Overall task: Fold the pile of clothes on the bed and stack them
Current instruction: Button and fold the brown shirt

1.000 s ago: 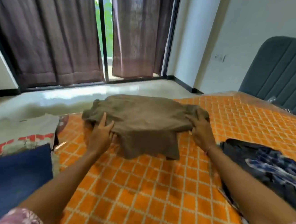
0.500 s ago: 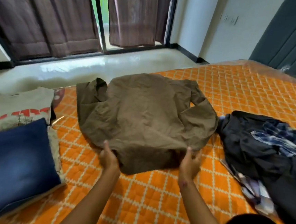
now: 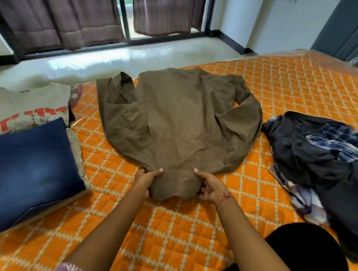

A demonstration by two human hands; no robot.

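Both hands, left (image 3: 146,181) and right (image 3: 210,187), arms outstretched, pinch the brown shirt's (image 3: 175,122) near edge.

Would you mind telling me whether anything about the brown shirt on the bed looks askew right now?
Yes. The brown shirt lies spread but uneven: its far-left part is bunched into a crumpled fold, while the right sleeve curves inward. Both the left hand and right hand pinch its near edge.

Left hand (image 3: 146,179) pinching; right hand (image 3: 209,187) curled, gripping.
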